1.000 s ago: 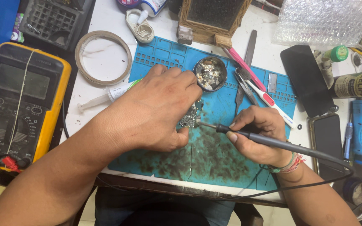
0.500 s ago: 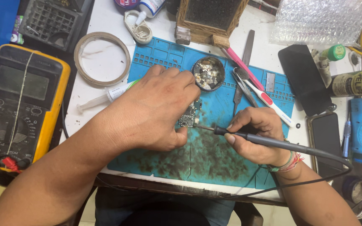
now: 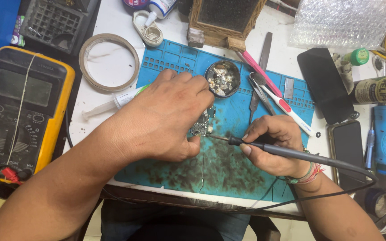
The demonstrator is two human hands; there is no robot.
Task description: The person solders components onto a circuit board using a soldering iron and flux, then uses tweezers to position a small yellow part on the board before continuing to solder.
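Small circuit board (image 3: 203, 123) lay on the blue work mat (image 3: 228, 174), a little left of mat centre, its long axis running near-to-far. Left hand (image 3: 166, 118) covered the board's left side from above; fingers pressed together and curled down onto it, thumb tucked against the near edge, pinning it flat. Only the board's right strip showed past the knuckles.

Right hand (image 3: 275, 145) sat to the right of the board, apart from it, fingers pinching the black soldering iron (image 3: 291, 153) in a pen grip. Iron's long axis ran nearly left-right, cable trailing off to the right, tip pointing left. Tip met the board's near right corner, just beside the left thumb; could not tell whether it truly touched metal. So the board lay directly left of the right fingers, along the iron's own line.

Round dish of small parts (image 3: 222, 79) stood just beyond the board. Tweezers (image 3: 256, 91) and a pink-handled tool (image 3: 260, 70) lay far right on the mat. Yellow multimeter (image 3: 21, 109) at far left of the counter (image 3: 112, 107).
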